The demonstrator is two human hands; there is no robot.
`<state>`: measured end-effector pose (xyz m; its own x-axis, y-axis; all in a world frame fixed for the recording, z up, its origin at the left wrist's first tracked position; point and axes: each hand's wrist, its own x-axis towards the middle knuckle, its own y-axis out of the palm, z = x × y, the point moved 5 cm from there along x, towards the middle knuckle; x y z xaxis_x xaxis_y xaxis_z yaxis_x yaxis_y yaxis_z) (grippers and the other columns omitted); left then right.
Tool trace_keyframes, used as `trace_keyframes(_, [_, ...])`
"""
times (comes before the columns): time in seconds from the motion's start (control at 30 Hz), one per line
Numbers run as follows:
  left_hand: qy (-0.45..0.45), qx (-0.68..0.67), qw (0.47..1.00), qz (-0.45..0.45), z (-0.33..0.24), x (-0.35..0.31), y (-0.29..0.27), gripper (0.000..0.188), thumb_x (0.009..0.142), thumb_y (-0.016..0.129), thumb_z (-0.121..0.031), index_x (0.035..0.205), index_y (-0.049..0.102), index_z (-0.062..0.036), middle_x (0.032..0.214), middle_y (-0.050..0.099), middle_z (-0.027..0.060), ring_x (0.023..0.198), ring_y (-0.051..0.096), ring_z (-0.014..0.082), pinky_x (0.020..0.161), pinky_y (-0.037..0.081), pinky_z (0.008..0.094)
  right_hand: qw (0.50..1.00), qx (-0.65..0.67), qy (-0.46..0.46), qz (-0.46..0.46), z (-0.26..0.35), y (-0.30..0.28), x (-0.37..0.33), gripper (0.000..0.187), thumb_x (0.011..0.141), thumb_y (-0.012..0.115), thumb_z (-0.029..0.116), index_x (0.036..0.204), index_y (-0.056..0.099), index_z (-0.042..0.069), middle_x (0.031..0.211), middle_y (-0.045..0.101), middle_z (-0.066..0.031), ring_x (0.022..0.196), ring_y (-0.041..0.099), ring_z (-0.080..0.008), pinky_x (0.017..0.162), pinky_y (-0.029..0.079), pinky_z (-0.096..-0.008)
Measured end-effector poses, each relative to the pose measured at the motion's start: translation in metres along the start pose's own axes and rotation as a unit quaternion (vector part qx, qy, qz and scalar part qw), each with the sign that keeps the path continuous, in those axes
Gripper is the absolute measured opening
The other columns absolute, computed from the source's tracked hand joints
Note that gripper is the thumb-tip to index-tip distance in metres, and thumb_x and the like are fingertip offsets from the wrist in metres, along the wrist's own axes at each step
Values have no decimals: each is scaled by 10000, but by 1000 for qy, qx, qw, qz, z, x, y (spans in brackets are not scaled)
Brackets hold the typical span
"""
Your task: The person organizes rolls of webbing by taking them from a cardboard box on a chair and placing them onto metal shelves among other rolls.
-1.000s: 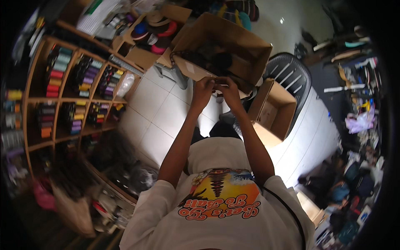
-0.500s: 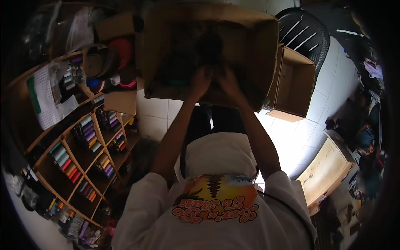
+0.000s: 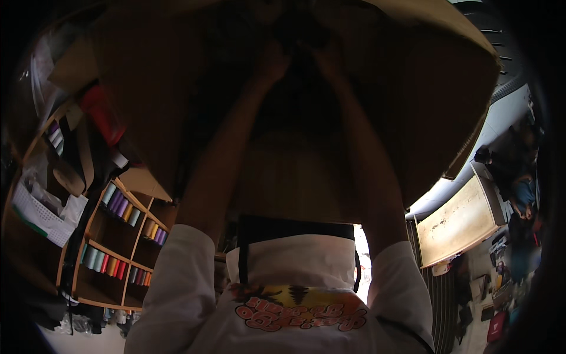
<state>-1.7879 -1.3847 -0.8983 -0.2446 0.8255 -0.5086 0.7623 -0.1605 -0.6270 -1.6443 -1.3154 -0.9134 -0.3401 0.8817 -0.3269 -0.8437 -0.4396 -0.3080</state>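
Both my arms reach deep into a large cardboard box (image 3: 439, 135), whose inside lies in heavy shadow. Near its far part, my left hand (image 3: 272, 61) curls in toward a dark object (image 3: 302, 28). From the other side my right hand (image 3: 327, 59) closes in on the same object, only a short gap away from the left. The object looks black and lumpy; its kind is lost in the dark. My fingertips are partly hidden against it. Other contents of the box are too dim to make out.
On the left, a wooden shelf (image 3: 106, 236) holds several rows of coloured thread spools. A red roll (image 3: 101, 115) and white papers (image 3: 50, 215) are above it. A black plastic chair (image 3: 510, 88) stands at far right, with a pale wooden board (image 3: 460, 227) lower down.
The box now fills much more of the view, as I lean down into it. My hands are farther forward and in deeper shadow. The shelf appears shifted leftward.
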Motion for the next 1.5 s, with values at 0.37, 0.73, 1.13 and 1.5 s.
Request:
trace_keyframes(0.37, [58,-3,994,-89,-5,-12,-20,740,745,781,-275,1250,404,113,1204,485,292,1204,414,440,1037,347,473,968,147,199,-28,7,-13,-21,806,599,894,272,1249,517,-22,1177,607,-177,1098,584,-267,846,539,-399])
trace_keyframes(0.73, [103,23,983,-151,-7,-25,-33,754,638,861,-249,1229,474,15,1155,540,204,1133,491,387,969,413,446,990,85,113,20,7,-16,-23,759,635,875,267,1251,519,2,1226,576,-173,1145,558,-302,992,443,-393])
trace_keyframes(1.13, [137,-80,972,-174,-25,-41,-42,643,631,839,-100,1180,509,-35,1110,557,150,1063,543,349,913,449,417,994,-60,-75,-55,48,-12,-45,614,650,821,109,1202,555,91,1192,549,-142,1132,520,-348,978,426,-417])
trace_keyframes(1.5, [146,-202,968,20,-41,-29,-53,576,685,834,-149,1180,561,-38,1103,645,97,1066,597,185,932,460,323,987,-9,32,155,56,-38,-30,590,665,843,133,1192,591,46,1120,647,-84,1063,604,-207,939,475,-333])
